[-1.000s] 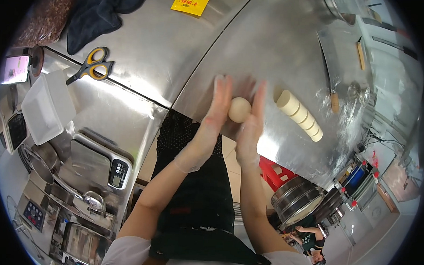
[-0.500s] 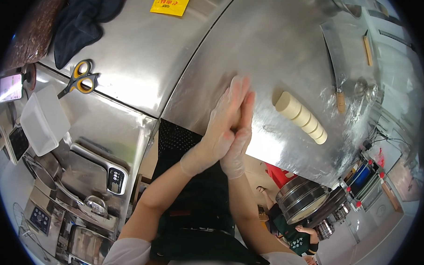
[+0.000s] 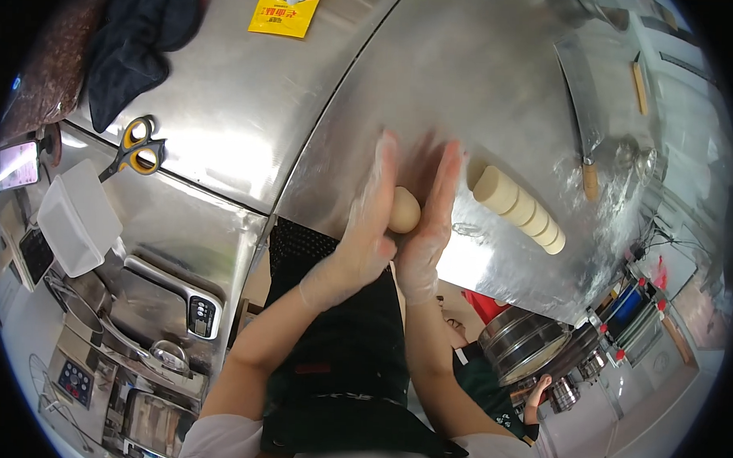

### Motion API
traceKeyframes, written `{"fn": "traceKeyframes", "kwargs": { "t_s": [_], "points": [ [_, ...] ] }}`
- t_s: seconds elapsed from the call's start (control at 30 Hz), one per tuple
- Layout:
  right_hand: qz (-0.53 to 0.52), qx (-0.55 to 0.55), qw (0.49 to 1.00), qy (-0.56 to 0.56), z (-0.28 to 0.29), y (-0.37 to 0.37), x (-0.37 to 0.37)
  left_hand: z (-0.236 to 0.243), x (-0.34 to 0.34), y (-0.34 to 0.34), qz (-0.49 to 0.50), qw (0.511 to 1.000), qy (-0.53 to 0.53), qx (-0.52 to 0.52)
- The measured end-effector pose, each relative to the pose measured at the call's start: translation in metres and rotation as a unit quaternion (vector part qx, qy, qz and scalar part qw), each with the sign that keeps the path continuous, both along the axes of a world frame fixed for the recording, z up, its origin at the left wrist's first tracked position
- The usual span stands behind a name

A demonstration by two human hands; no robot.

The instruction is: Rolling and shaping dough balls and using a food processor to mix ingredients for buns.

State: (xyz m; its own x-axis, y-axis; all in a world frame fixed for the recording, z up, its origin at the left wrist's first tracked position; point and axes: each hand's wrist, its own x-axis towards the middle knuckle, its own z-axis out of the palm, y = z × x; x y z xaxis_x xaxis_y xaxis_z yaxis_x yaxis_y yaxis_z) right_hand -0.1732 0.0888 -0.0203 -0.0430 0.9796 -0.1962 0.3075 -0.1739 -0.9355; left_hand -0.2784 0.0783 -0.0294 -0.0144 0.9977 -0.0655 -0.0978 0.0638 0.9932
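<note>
My left hand (image 3: 367, 221) and my right hand (image 3: 431, 219), both in clear gloves, are held upright with fingers stretched out, one on either side of a pale round dough ball (image 3: 405, 210) at the steel worktop (image 3: 346, 131). The palms sit against or very close to the ball; exact contact is unclear. Just right of them lies a row of several cut dough cylinders (image 3: 519, 208). Farther right is a cleaver (image 3: 579, 91) with a wooden handle.
Left: scissors (image 3: 135, 144), dark cloth (image 3: 130, 51), white plastic container (image 3: 80, 219), scale (image 3: 162, 294), phone (image 3: 15, 168). At the top is a yellow packet (image 3: 283, 20). Lower right are steel steamers (image 3: 524, 343) and another person's arm (image 3: 536, 400).
Half a second ago my palms were closed together over the dough ball; now they have parted, showing it again. The other person in the lower right has moved.
</note>
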Motion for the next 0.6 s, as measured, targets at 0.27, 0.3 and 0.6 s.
{"fn": "traceKeyframes", "kwargs": {
  "t_s": [0.27,0.3,0.6],
  "points": [
    [0.067,0.032,0.997,-0.038,-0.008,0.009,0.002,-0.003,0.009,-0.014,-0.003,0.999,-0.037,-0.036],
    [0.040,0.040,0.998,-0.035,-0.012,0.003,0.003,-0.005,0.007,-0.010,0.024,0.999,-0.014,-0.028],
    [0.110,0.110,0.987,-0.044,-0.008,0.014,0.005,0.005,0.002,-0.008,-0.025,0.998,0.000,-0.061]
  ]
}}
